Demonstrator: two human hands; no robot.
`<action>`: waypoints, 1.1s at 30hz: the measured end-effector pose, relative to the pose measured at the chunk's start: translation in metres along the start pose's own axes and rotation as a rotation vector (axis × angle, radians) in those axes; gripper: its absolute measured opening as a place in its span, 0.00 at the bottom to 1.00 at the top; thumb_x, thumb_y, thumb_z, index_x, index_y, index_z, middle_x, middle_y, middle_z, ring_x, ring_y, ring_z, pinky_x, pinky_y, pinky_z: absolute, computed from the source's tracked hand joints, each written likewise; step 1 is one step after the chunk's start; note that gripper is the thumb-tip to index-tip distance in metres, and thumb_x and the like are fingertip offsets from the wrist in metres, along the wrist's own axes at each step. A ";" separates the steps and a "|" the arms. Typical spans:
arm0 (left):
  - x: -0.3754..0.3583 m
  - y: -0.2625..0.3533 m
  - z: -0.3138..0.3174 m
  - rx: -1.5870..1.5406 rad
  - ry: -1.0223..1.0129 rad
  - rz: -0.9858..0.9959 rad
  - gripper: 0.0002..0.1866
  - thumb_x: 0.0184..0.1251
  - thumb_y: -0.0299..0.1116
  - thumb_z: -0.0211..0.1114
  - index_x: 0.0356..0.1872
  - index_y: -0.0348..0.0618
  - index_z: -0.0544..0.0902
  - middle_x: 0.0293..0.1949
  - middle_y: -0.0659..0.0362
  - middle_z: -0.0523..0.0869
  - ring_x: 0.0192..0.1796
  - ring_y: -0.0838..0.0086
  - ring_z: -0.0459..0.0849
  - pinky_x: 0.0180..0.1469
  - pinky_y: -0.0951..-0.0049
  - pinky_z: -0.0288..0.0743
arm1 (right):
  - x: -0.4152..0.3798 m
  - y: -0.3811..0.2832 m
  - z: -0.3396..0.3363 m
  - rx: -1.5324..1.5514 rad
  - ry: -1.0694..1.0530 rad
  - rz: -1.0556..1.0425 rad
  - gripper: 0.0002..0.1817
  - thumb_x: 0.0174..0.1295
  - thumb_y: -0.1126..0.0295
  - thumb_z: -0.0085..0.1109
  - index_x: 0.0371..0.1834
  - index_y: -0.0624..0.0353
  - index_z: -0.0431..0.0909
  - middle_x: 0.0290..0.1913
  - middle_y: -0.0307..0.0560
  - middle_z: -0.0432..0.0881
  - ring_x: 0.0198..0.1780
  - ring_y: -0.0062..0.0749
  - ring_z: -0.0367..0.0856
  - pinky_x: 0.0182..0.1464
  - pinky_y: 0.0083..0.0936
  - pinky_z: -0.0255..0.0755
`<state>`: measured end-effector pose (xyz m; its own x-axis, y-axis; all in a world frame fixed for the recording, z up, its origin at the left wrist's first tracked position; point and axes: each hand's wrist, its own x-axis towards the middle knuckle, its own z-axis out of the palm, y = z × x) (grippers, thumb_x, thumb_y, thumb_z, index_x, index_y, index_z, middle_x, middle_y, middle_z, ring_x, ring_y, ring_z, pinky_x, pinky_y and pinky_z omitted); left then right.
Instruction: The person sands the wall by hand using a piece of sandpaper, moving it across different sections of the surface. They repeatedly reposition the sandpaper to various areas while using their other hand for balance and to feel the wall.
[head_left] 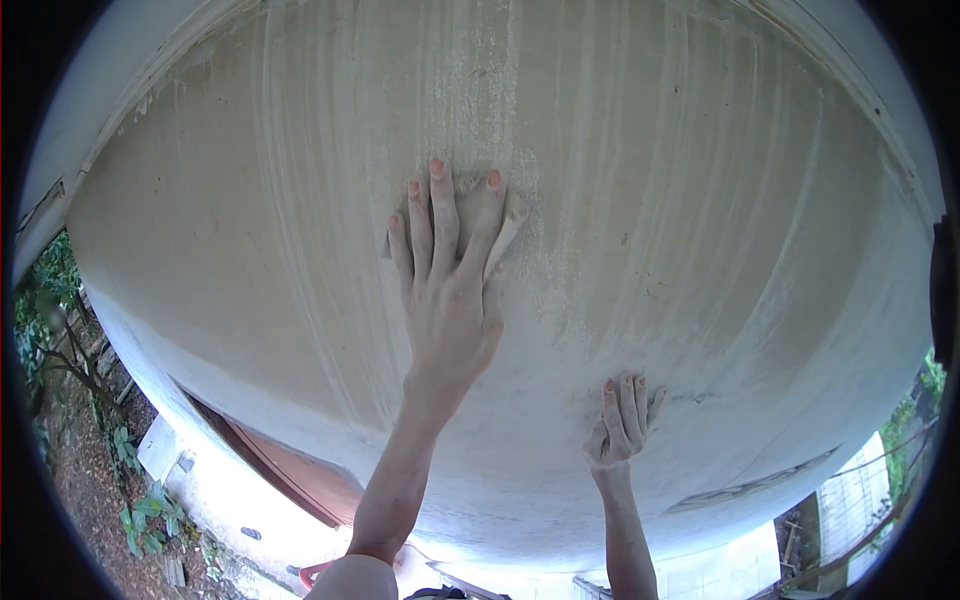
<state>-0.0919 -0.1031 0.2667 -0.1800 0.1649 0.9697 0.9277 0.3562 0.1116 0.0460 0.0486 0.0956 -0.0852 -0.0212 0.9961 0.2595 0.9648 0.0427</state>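
Observation:
My left hand (445, 260) is coated in pale dust and presses a folded, dusty sheet that looks like sandpaper (513, 222) against the wall (640, 190). Its fingers are spread over the sheet, which shows at both sides and between the fingers. Lower and to the right, my right hand (622, 425), also dusty, rests on the wall with its fingers stretched upward. I see nothing held in it, though its palm is hidden. The wall surface is beige above with pale vertical streaks, and whiter lower down; rough white specks run above my left hand.
Pale trim (880, 115) borders the wall at the upper right. A reddish-brown panel (290, 465) is at the lower left, with a red object (315, 572) by my left arm. Green plants (150, 515) and leaf-covered ground (85, 480) lie at the left.

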 end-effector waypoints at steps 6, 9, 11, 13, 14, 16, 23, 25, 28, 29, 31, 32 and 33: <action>-0.244 0.022 0.069 -0.097 -0.332 -0.034 0.35 0.47 0.27 0.57 0.62 0.66 0.65 0.68 0.52 0.50 0.67 0.54 0.52 0.61 0.45 0.46 | -0.001 -0.002 -0.001 0.006 -0.014 0.014 0.22 0.45 0.79 0.42 0.45 0.61 0.78 0.52 0.52 0.75 0.62 0.43 0.65 0.66 0.52 0.41; -0.271 0.021 0.074 -0.137 -0.346 -0.034 0.35 0.47 0.27 0.56 0.62 0.65 0.65 0.68 0.53 0.49 0.67 0.55 0.51 0.62 0.47 0.44 | 0.000 -0.001 -0.002 -0.010 -0.018 0.001 0.21 0.46 0.78 0.43 0.45 0.62 0.78 0.52 0.52 0.75 0.62 0.43 0.65 0.66 0.51 0.41; -0.266 0.024 0.072 -0.146 -0.345 -0.030 0.34 0.48 0.27 0.56 0.62 0.65 0.65 0.69 0.53 0.49 0.67 0.56 0.51 0.62 0.48 0.43 | -0.002 0.000 -0.002 -0.009 -0.015 -0.007 0.20 0.47 0.78 0.42 0.45 0.61 0.78 0.52 0.52 0.75 0.62 0.43 0.64 0.66 0.50 0.41; -0.222 0.023 0.064 -0.130 -0.345 -0.014 0.33 0.50 0.28 0.56 0.62 0.65 0.65 0.68 0.54 0.49 0.67 0.56 0.51 0.63 0.49 0.42 | -0.003 0.002 0.000 -0.022 -0.012 -0.023 0.19 0.52 0.75 0.41 0.46 0.62 0.77 0.53 0.54 0.74 0.63 0.45 0.63 0.66 0.51 0.41; -0.192 0.026 0.059 -0.129 -0.301 0.000 0.33 0.50 0.28 0.56 0.62 0.65 0.65 0.68 0.54 0.50 0.67 0.58 0.51 0.63 0.50 0.42 | -0.005 0.004 0.001 -0.032 -0.021 -0.036 0.19 0.56 0.73 0.40 0.47 0.64 0.76 0.54 0.56 0.73 0.63 0.46 0.62 0.66 0.51 0.41; -0.135 0.036 0.049 -0.121 -0.247 0.010 0.30 0.52 0.28 0.53 0.61 0.63 0.67 0.67 0.49 0.50 0.67 0.53 0.50 0.63 0.47 0.41 | -0.007 0.003 0.003 -0.032 -0.021 -0.050 0.18 0.60 0.72 0.38 0.48 0.65 0.75 0.55 0.57 0.72 0.64 0.48 0.61 0.66 0.52 0.41; -0.249 0.022 0.083 -0.052 -0.257 -0.011 0.34 0.46 0.30 0.58 0.59 0.71 0.67 0.68 0.56 0.51 0.68 0.61 0.51 0.61 0.50 0.46 | -0.013 0.004 0.006 -0.057 -0.007 -0.059 0.19 0.60 0.72 0.37 0.51 0.66 0.73 0.57 0.58 0.70 0.65 0.48 0.59 0.66 0.53 0.40; -0.328 0.005 0.096 -0.072 -0.299 -0.046 0.35 0.43 0.29 0.59 0.59 0.70 0.68 0.68 0.56 0.50 0.67 0.59 0.50 0.60 0.47 0.47 | -0.014 0.004 0.007 -0.064 -0.005 -0.066 0.19 0.59 0.72 0.37 0.51 0.66 0.72 0.57 0.59 0.69 0.65 0.48 0.58 0.66 0.53 0.40; -0.333 0.005 0.095 -0.125 -0.319 -0.098 0.35 0.42 0.29 0.59 0.59 0.70 0.68 0.68 0.55 0.49 0.67 0.56 0.50 0.59 0.46 0.47 | -0.015 0.003 0.007 -0.071 -0.020 -0.062 0.19 0.60 0.72 0.37 0.51 0.67 0.72 0.57 0.59 0.68 0.65 0.49 0.57 0.66 0.53 0.40; -0.319 0.008 0.091 -0.150 -0.319 -0.120 0.35 0.42 0.29 0.59 0.59 0.69 0.69 0.68 0.55 0.49 0.67 0.55 0.50 0.59 0.46 0.47 | -0.016 0.003 0.006 -0.068 -0.025 -0.053 0.19 0.60 0.71 0.37 0.51 0.66 0.72 0.58 0.59 0.68 0.65 0.49 0.57 0.66 0.53 0.40; -0.264 0.025 0.086 -0.151 -0.248 -0.138 0.33 0.46 0.28 0.58 0.59 0.68 0.69 0.68 0.55 0.49 0.67 0.58 0.50 0.59 0.47 0.48 | -0.015 0.005 0.007 -0.066 -0.022 -0.040 0.19 0.60 0.71 0.37 0.51 0.65 0.72 0.58 0.59 0.68 0.65 0.49 0.57 0.66 0.53 0.40; -0.229 0.031 0.085 -0.098 -0.212 -0.040 0.32 0.49 0.29 0.56 0.60 0.67 0.67 0.68 0.51 0.48 0.68 0.54 0.47 0.62 0.46 0.42 | -0.017 0.005 0.007 -0.068 -0.022 -0.032 0.19 0.61 0.71 0.37 0.51 0.65 0.72 0.58 0.59 0.68 0.65 0.49 0.57 0.66 0.54 0.40; -0.192 0.038 0.083 -0.045 -0.179 0.053 0.31 0.52 0.29 0.55 0.61 0.65 0.66 0.68 0.48 0.47 0.68 0.49 0.45 0.64 0.46 0.37 | -0.019 0.004 0.007 -0.068 -0.028 -0.022 0.19 0.61 0.70 0.36 0.51 0.65 0.72 0.58 0.59 0.67 0.65 0.49 0.57 0.66 0.54 0.40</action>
<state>-0.0491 -0.0451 0.0673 -0.1818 0.3444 0.9210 0.9504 0.3018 0.0748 0.0419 0.0550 0.0768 -0.1178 -0.0339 0.9925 0.3217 0.9442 0.0705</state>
